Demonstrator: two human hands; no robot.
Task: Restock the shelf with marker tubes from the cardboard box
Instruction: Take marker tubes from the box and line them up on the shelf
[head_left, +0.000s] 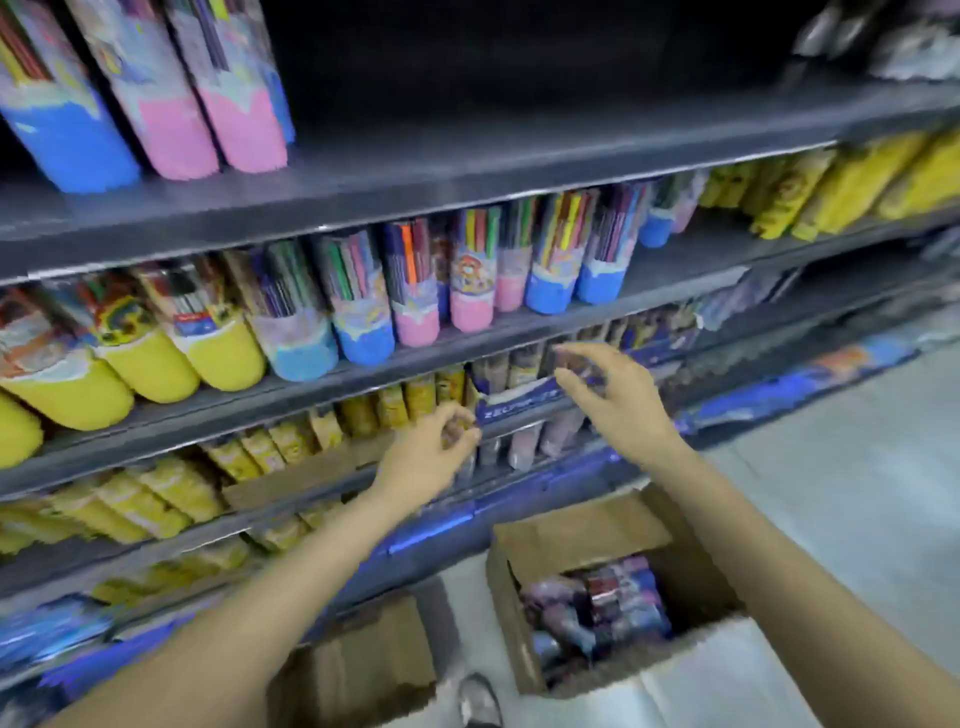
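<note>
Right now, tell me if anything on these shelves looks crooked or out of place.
Nothing is spilled or broken. The one gap is the top shelf: only a few marker tubes stand at its left end, and the rest is bare. The shelf below holds a full row of tubes. The picture is blurred, so small damage cannot be ruled out.

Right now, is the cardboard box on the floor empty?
No, the cardboard box on the floor has packs of marker tubes inside.

Both hands are up at the shelf edge, left hand and right hand loosely curled, holding nothing. Open cardboard box with marker tubes sits on the floor below.
</note>
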